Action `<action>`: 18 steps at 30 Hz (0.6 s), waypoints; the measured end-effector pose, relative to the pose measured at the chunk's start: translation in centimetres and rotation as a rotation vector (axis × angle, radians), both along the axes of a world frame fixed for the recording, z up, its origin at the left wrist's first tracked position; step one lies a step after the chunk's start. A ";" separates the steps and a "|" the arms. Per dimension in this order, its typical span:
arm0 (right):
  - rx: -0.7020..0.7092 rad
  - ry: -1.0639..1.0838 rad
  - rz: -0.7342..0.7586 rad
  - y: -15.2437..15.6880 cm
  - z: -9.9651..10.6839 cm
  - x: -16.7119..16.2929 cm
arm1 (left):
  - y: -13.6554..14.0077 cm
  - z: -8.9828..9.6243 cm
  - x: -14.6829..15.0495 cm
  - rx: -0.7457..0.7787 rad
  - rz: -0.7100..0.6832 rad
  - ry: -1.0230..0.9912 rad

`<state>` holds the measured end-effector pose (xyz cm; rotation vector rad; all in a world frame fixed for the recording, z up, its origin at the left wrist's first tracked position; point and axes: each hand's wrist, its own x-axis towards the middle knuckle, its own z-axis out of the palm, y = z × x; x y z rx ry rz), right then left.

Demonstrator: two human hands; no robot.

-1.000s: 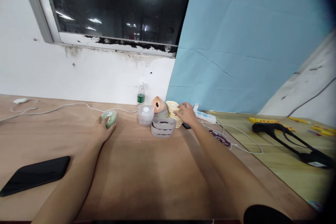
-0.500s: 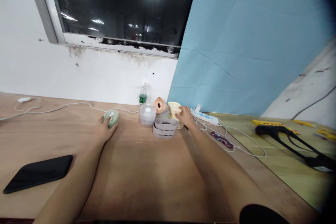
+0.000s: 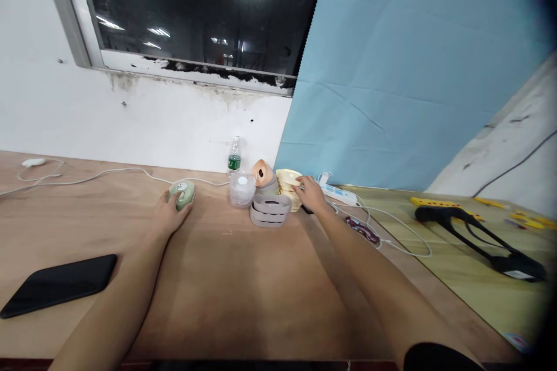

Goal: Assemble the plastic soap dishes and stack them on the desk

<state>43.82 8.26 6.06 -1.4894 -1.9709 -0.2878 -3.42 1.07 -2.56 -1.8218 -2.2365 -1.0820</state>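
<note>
A black smartphone (image 3: pixel 61 284) lies flat at the near left of the wooden worktop (image 3: pixel 243 301), beside the person's left forearm. To the far right, a black frame-like object (image 3: pixel 478 243) lies on a yellowish surface (image 3: pixel 439 278). A dark purple patterned object (image 3: pixel 362 230) sits near the right forearm, among loops of white cable (image 3: pixel 413 233).

Nearer the middle is a stack of grey oval baskets (image 3: pixel 270 208). The left hand (image 3: pixel 170 213) curls around a pale green rounded object (image 3: pixel 183 194) with a round white label, which sits on the worktop well to the left of the stacks. The right hand (image 3: pixel 311 194) grips the upper cream container (image 3: pixel 288 177) by its right edge; that container is at the top of a cream stack, just behind and to the right of the grey baskets.

Clear plastic tubs (image 3: pixel 242 190) are stacked left of the baskets, and a tilted peach container (image 3: pixel 262 173) is behind them. A white power strip (image 3: pixel 340 193) lies beyond the right hand. Farthest back, a green-labelled bottle (image 3: pixel 234 156) stands upright near the white wall (image 3: pixel 187 127).
</note>
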 end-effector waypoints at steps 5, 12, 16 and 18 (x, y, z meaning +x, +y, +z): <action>0.082 0.070 -0.037 1.8 1.9 -0.7 | -0.1 0.1 0.0 -0.020 0.012 0.011; -0.109 -0.004 -0.072 6.8 3.7 -2.6 | 0.0 -0.3 -0.3 0.003 -0.010 0.022; -0.201 -0.011 -0.125 6.9 2.3 -2.9 | 0.1 -0.3 -0.3 -0.002 -0.004 0.025; -0.198 0.016 -0.148 6.3 1.6 -2.6 | 0.1 -0.3 -0.3 -0.001 -0.009 0.025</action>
